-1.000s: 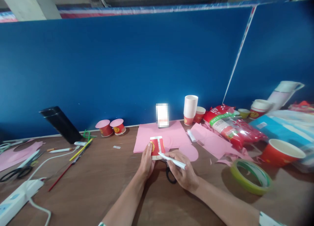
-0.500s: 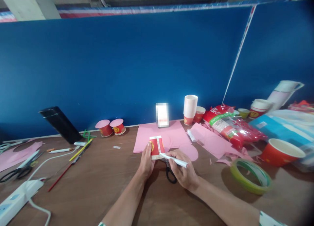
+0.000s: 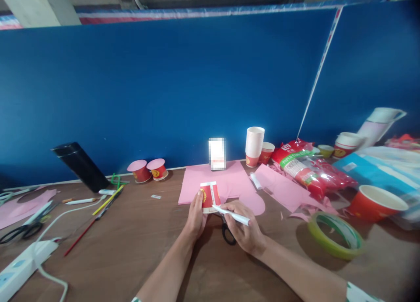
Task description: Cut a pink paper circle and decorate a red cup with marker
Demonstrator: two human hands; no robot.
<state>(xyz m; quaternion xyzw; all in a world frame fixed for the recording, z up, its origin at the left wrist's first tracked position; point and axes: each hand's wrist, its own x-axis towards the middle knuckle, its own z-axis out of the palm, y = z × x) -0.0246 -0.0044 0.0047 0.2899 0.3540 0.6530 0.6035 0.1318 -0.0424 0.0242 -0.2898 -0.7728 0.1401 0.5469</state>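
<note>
Your left hand [image 3: 196, 214] curls round a red-and-white paper cup [image 3: 208, 198] before flat pink paper sheets [image 3: 193, 184], your right hand [image 3: 246, 230] pinches a slim white pen [image 3: 235, 216] near the cup's lower edge, and brown tabletop [image 3: 131, 236] stretches leftward.

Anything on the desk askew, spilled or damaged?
No spill visible. Pink scraps lie loose in front of the red bag, untidy next to the neat sheets. The black bottle at left looks tilted, but the white jug at right leans the opposite way, so that may be lens distortion.
</note>
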